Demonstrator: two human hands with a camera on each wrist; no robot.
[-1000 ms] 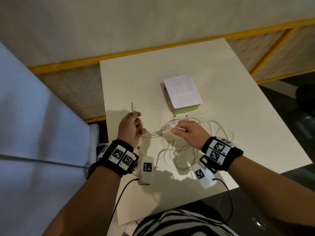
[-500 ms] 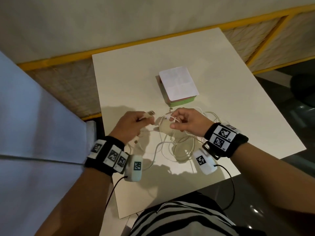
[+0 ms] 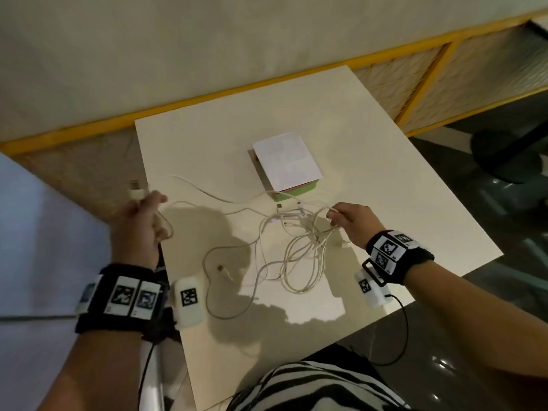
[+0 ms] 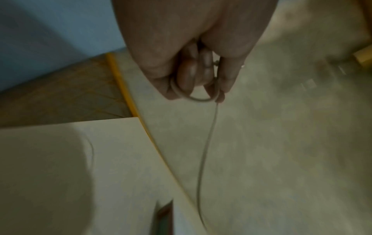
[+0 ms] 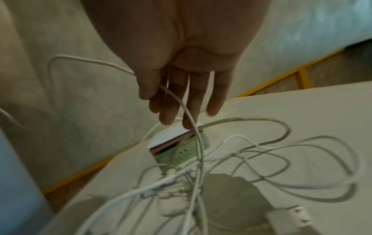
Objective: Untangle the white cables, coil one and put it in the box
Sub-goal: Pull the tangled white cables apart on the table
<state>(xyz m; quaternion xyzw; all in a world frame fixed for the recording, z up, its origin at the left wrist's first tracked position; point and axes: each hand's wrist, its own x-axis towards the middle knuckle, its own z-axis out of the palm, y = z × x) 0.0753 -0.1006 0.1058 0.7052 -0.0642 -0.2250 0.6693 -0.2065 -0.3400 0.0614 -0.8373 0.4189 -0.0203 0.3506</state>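
Note:
Several white cables lie tangled on the white table, in front of a green box with a white top. My left hand is past the table's left edge and grips one cable near its USB plug, which sticks out above the fist. In the left wrist view the fingers curl round that cable. My right hand pinches another strand at the tangle's right side. In the right wrist view its thumb presses the strand above the tangle and the box.
A loose plug end lies on the table's near left part. A white adapter sits by the tangle. A yellow-framed partition runs behind the table. A dark round base stands on the floor at the right.
My hands have moved apart. The left has pulled its plug end out to the left past the table edge, drawing a strand out of the tangle. The right has shifted right.

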